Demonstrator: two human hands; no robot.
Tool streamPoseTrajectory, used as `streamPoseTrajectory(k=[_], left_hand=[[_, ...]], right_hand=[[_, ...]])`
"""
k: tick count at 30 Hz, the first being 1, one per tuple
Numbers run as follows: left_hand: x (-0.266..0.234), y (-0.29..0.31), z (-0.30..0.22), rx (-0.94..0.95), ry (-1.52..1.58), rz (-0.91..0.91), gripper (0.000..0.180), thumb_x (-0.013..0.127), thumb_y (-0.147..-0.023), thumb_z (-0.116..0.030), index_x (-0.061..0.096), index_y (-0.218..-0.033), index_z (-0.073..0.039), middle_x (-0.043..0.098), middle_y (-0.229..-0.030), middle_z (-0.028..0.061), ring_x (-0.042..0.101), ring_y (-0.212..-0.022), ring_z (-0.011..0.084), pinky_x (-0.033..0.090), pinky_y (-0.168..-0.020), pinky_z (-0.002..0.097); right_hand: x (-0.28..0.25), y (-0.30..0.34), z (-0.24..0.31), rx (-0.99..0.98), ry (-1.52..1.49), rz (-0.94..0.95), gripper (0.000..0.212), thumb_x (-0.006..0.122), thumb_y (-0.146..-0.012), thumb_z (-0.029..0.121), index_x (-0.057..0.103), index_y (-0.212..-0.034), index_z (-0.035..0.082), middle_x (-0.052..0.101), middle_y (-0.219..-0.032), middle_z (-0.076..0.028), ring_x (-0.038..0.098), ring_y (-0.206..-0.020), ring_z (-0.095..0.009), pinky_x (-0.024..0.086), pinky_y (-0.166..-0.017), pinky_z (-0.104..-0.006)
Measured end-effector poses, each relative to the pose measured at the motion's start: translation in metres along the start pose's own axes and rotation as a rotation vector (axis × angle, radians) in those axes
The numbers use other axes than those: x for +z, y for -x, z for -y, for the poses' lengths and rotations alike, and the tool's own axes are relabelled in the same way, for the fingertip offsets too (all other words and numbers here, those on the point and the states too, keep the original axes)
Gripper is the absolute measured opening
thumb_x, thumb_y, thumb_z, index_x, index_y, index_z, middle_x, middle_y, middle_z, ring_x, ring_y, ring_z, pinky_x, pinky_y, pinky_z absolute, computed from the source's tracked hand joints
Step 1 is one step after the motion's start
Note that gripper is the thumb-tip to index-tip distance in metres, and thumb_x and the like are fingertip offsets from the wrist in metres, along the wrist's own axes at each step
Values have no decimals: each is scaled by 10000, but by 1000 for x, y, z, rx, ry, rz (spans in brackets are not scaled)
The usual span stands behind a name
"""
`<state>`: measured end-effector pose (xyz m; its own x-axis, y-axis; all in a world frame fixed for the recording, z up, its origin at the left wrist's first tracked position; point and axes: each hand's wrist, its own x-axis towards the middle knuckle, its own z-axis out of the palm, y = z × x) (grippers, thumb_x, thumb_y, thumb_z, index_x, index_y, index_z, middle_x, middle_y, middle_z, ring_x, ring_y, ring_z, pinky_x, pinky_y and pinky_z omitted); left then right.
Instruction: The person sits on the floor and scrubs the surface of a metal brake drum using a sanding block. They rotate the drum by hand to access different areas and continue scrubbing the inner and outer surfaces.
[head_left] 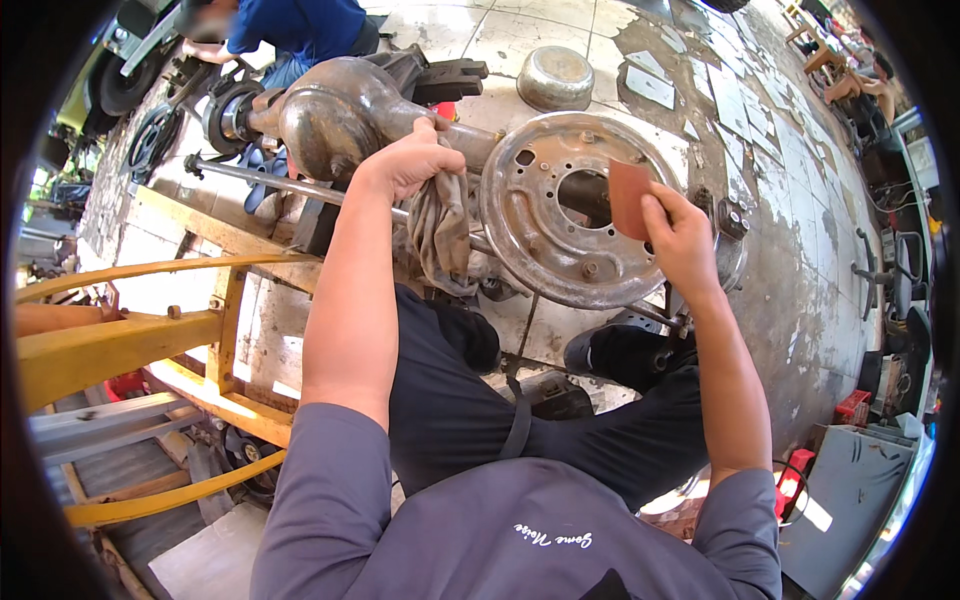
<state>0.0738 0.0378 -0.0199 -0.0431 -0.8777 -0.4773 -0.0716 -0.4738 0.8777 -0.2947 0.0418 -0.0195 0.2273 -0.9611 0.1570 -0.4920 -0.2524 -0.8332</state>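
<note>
My right hand (680, 235) pinches a reddish-brown sheet of sandpaper (628, 198), thumb on its face, in front of a round metal brake backing plate (545, 262). The plate is worn and stained, with a large centre hole and several smaller ones. To its left, my left hand (415, 162) is closed on a grey-brown rag (440, 235) that hangs down below it. The fingertips of that hand rest at the tube of a rusty axle housing (335, 108), whose bulging middle lies further left. How the fingers grip the cloth is partly hidden.
A yellow metal frame (120, 345) stands at the left. Beyond the axle sits an upturned metal basin (556, 78), and broken tiles (650, 85) lie on the floor. Another person in a blue shirt (300, 35) crouches at the far left. A grey metal box (845, 500) is at the right.
</note>
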Motion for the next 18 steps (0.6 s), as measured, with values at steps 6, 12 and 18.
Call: streamPoseTrajectory(k=[6,12,18], left_hand=[[34,-24,43,479,-116,-539,552,700,-827,29,423,-1304,62,637,-1087,170,650,-1025,247,549,-877,351],[72,-22,65,638,-992,-437,316,733,-866,-153,731,-1174,-80,671,-1096,161,612,-1050,357,494,-947,432],[101,-9,63,713,-1269,-349,297,672,-920,-155,721,-1189,-37,634,-1050,145,588,-1039,351,489,-928,436]], right_hand=[[2,27,2,-264,230,-88,286,637,-963,103,687,-1228,9,759,-1098,-140,735,-942,-218,550,-863,-337],[15,43,-12,-394,515,90,258,596,-911,60,697,-1148,44,680,-1310,-162,607,-1275,-349,453,-1094,-448],[15,50,-33,-188,554,262,260,550,-910,47,690,-1123,0,568,-1443,-229,505,-1363,-438,390,-1155,-492]])
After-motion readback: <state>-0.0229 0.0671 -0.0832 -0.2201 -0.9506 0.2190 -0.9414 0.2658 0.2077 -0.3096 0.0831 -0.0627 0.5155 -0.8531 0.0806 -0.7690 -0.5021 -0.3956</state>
